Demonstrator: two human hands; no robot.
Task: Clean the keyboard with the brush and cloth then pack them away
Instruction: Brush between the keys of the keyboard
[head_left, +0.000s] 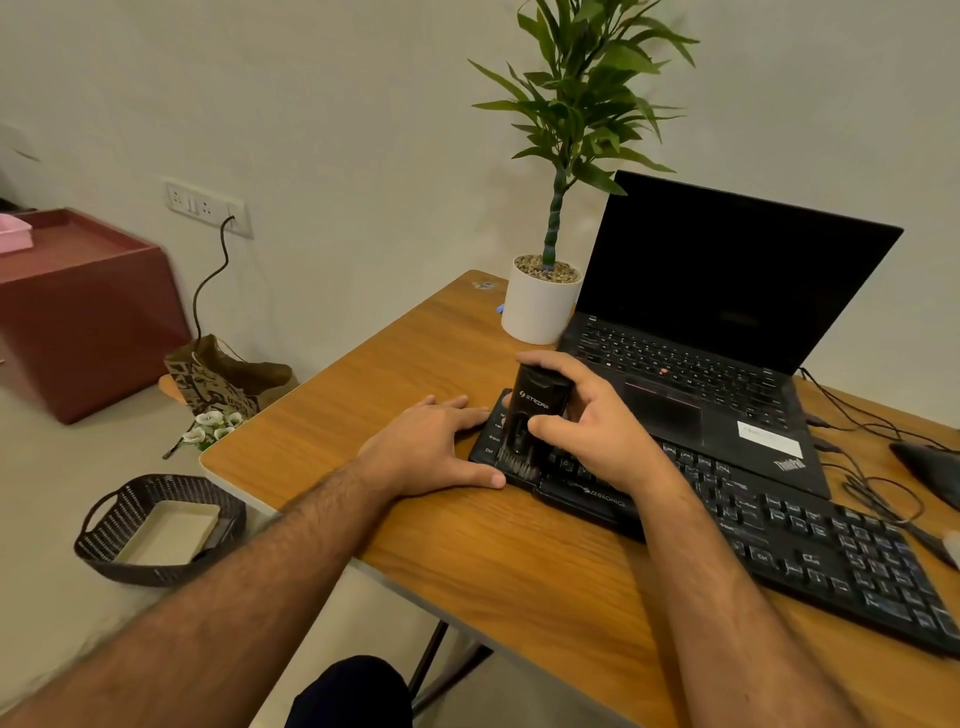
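His right hand (587, 426) grips the stubby black plastic brush (530, 415), bristles down on the left end of the black corded keyboard (810, 551), which his flat, relaxed left hand (431, 447) steadies, so brushing looks underway and the next strokes should run rightwards along the keys.

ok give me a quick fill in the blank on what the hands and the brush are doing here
1. The right hand grips the black ____, bristles down on the keyboard.
2. The left hand rests flat at the keyboard's ____ end.
3. The white plant pot stands beside the open ____.

Missing words: brush; left; laptop
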